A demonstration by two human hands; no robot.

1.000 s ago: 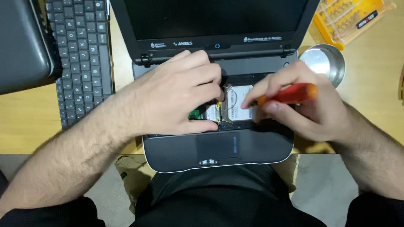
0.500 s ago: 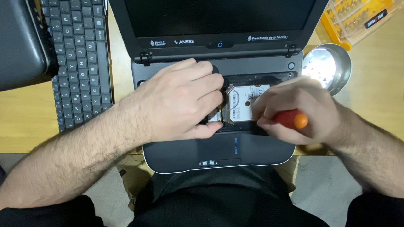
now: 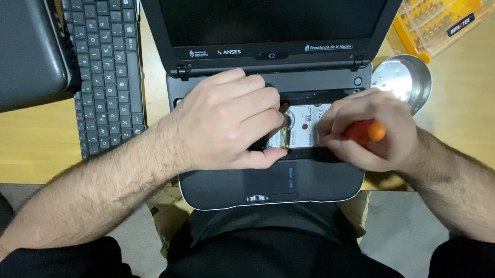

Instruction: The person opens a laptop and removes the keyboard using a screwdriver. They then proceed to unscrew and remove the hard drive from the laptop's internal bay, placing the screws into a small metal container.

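Since a moment ago, his right hand (image 3: pixel 370 132) has barely shifted, fist closed around the orange-handled screwdriver (image 3: pixel 364 131) over the hard drive (image 3: pixel 302 126). Left hand (image 3: pixel 228 120) rests curled, fingertips pressing inside the opened laptop (image 3: pixel 274 184).

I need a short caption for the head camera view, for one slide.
Left hand steadies an opened laptop while the right hand works an orange-handled screwdriver beside the exposed drive.

The screwdriver (image 3: pixel 363 131) handle was orange, the laptop (image 3: pixel 274 181) dark grey, the bit case (image 3: pixel 443 6) yellow, the bench (image 3: pixel 24 145) pale wood
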